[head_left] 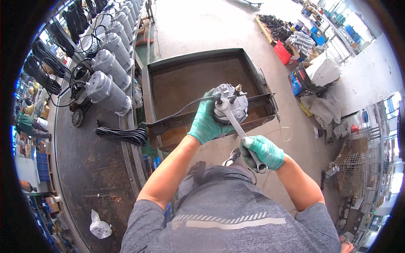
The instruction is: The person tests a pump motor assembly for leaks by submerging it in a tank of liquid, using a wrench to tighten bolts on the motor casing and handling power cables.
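In front of me, a grey cast-metal housing (237,110) with a small brass fitting (238,87) on top sits above the bar across a metal tray. My left hand (206,122), in a green glove, grips the housing's left side. A black cable (179,111) enters the housing there and runs left to a coil. My right hand (265,152), gloved alike, is closed round the shaft of a combination wrench (234,122). The wrench's upper end lies at the cable entry on the housing; its ring end sticks out below the hand.
The dark, rust-brown tray (185,80) stands ahead. On the left bench (97,168) lie a coiled black cable (122,135) and a clear plastic bag (100,225). Several grey motor housings (109,92) line its far part. Boxes, bags and a wire basket (352,162) stand at right.
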The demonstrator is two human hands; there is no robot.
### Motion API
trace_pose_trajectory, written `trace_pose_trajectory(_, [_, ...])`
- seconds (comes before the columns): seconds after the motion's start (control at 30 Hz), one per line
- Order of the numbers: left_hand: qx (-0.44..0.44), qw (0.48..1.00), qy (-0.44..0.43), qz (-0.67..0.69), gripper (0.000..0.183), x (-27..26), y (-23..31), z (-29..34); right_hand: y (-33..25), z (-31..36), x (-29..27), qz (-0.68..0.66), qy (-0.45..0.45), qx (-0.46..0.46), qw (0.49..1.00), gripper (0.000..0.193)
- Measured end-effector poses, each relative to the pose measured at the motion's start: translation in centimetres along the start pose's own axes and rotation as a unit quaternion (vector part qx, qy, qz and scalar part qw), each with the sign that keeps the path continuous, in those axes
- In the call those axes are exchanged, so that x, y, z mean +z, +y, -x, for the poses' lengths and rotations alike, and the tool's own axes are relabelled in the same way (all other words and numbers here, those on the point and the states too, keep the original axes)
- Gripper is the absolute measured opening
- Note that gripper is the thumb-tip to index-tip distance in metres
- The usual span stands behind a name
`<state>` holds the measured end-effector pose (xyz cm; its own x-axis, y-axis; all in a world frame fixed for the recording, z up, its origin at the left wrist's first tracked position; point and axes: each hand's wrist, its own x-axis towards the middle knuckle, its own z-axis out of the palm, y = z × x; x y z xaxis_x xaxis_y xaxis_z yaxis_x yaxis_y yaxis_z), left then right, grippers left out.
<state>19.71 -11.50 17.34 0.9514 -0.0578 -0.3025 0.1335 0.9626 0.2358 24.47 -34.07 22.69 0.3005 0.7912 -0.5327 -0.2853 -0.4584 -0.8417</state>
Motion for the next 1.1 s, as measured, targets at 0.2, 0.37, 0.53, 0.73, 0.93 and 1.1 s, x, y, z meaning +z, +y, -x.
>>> trace_pose_trajectory(0.2, [0.024, 0.999, -0.007, -0.024, 0.069, -1.2, -0.4, -0.5, 0.0, -0.7, 1.2, -0.013, 0.02, 0.05, 0.998, 0.053])
trace_pose_trajectory(0.37, [-0.007, 0.999, -0.013, -0.046, 0.078, -4.0, -1.0, -2.6, -0.5, -4.2, 9.4, -0.221, -0.061, 0.027, 0.973, 0.045])
trace_pose_trajectory(0.53, [0.001, 0.998, 0.036, 0.047, 0.063, -2.6, -1.2, -2.0, -1.7, -14.2, 17.4, -0.474, -0.034, -0.071, 0.877, 0.043])
trace_pose_trajectory(0.73, [-0.056, 0.99, -0.021, 0.13, 0.056, -2.7, -1.0, -2.5, -1.3, -15.6, 17.7, -0.505, -0.01, -0.065, 0.86, 0.039])
trace_pose_trajectory(0.93, [0.127, 0.986, -0.082, -0.074, 0.058, 0.7, -2.7, -0.2, -2.1, -7.3, 13.8, -0.428, -0.097, 0.011, 0.898, 0.037])
trace_pose_trajectory(1.1, [-0.011, 0.995, -0.075, 0.062, 0.067, -7.8, -1.2, -5.3, -2.4, -7.7, 17.7, -0.436, -0.178, 0.024, 0.882, 0.039])
